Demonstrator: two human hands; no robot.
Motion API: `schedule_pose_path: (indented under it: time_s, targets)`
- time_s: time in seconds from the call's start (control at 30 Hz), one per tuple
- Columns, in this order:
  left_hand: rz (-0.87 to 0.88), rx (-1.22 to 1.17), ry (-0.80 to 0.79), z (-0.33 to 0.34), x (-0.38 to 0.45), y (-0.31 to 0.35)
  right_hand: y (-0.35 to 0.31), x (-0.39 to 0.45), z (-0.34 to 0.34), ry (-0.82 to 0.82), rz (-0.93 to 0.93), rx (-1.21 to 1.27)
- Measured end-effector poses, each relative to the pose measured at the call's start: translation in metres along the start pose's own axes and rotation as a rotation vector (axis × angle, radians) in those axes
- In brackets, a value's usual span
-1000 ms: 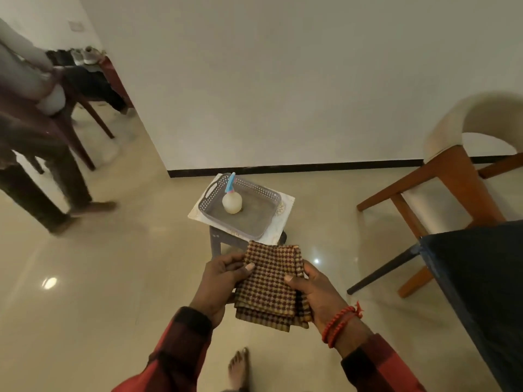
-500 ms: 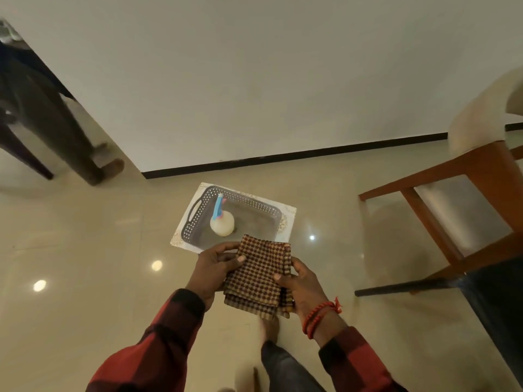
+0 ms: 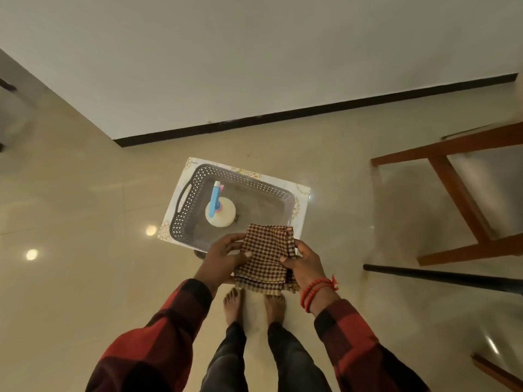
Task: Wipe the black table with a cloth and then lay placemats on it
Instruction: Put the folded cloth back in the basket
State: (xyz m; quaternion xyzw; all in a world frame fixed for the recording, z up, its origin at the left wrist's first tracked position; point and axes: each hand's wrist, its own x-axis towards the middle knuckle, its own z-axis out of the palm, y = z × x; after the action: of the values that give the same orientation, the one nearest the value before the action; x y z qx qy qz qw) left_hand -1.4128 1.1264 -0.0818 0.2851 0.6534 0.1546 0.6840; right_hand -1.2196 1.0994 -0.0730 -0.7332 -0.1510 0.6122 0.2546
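Folded brown checked cloth mats sit gripped between left hand and right hand, fingers closed; keep the stack flat while carrying it.

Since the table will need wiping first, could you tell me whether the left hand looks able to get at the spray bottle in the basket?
Probably yes, once it lets go: the spray bottle stands in the open-topped basket just beyond the left hand, nothing covering it. That hand is now holding the folded checked cloths.

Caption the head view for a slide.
Both hands, left hand and right hand, hold a folded checked cloth above a grey basket.
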Motion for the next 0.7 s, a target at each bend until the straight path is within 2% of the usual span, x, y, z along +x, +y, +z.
schedule_pose_path:
  time_s: [0.13, 0.47, 0.7]
  targets:
    - [0.092, 0.128, -0.037, -0.007, 0.039, -0.013, 0.012, 0.037, 0.012, 0.055, 0.032, -0.015]
    - [0.422, 0.427, 0.221, 0.012, 0.119, -0.028, 0.008, 0.122, 0.058, 0.188, -0.093, -0.033]
    - [0.422, 0.55, 0.26, 0.024, 0.141, -0.042, 0.012, 0.145, 0.079, 0.228, -0.072, 0.046]
